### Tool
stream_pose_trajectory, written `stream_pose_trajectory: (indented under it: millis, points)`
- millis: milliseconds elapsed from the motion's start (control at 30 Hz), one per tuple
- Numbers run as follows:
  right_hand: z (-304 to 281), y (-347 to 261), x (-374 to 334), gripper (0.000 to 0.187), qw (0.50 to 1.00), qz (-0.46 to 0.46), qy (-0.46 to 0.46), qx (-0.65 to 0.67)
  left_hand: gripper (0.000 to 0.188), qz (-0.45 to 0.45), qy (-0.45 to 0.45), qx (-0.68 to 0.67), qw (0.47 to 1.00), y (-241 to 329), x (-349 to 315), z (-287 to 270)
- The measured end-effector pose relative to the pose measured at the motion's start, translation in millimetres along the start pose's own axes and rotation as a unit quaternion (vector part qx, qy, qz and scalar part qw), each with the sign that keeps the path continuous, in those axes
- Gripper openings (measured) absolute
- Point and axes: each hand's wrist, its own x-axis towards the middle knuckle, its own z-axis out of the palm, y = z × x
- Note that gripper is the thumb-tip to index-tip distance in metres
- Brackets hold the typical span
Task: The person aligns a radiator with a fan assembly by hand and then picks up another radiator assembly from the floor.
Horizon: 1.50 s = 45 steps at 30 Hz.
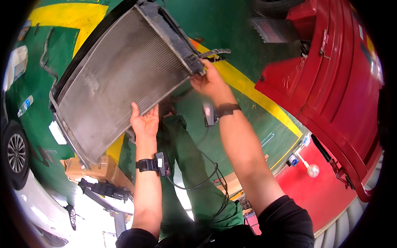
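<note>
A large car radiator (120, 70) with a grey finned core and dark end tanks is tilted in front of me. My right hand (210, 82) grips its right corner, at the lower end of the black end tank (167, 35). Along the near edge, my left hand (145, 122) has its palm turned up, the thumb against the finned face and the fingers curled at the edge, partly hidden by it. A thin pipe (46, 53) runs by the radiator's left side, and a hose stub (215, 53) sticks out beyond my right hand.
To the right stands a red vehicle body or cabinet (331, 82). A cardboard box (93, 169) and black plastic part (105, 190) lie at lower left, near a white car (39, 206). A plastic bottle (25, 106) rests on the green floor (39, 136). A cable (198, 187) hangs from my left wrist device.
</note>
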Motion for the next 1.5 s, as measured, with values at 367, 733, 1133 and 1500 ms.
stream_pose_trajectory:
  millis: [367,733,1133,1500]
  points:
    - [-16.1,9.4,53.0,0.028,0.997,-0.031,-0.051,0.048,0.047,-0.015,-0.059,0.023,0.998,4.3,13.8,-16.6]
    - [-44.0,48.2,29.3,0.061,0.965,-0.21,-0.142,-0.067,0.046,-0.056,-0.012,0.053,0.997,24.7,-5.3,-7.4]
    - [-51.0,56.0,74.5,0.066,0.921,-0.304,-0.235,-0.061,0.047,-0.102,-0.027,0.035,0.994,24.2,-1.1,-17.7]
    - [-66.0,68.2,74.8,0.048,0.882,-0.319,-0.346,-0.027,0.045,0.025,-0.083,0.089,0.992,19.1,10.0,-29.8]
